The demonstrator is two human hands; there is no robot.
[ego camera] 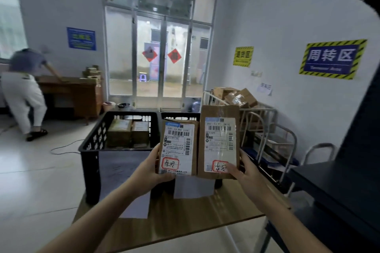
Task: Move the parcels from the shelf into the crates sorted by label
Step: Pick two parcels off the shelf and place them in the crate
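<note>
My left hand [153,167] grips the bottom of a small brown parcel [178,148] with a white shipping label and a red-boxed handwritten tag. My right hand [244,167] holds a taller brown parcel [219,141] with a similar label and tag. Both parcels stand upright, side by side, labels facing me, in front of two black crates. The left crate [92,146] holds two brown parcels [128,132]. The right crate [181,116] is mostly hidden behind the held parcels. Both crates rest on a wooden table [185,215].
White paper sheets [193,188] hang on the crates' fronts. A metal cart [259,113] with cardboard boxes stands at the right, beside a dark shelf [349,181]. A person [24,88] bends over a wooden desk [82,96] at far left. Glass doors are behind.
</note>
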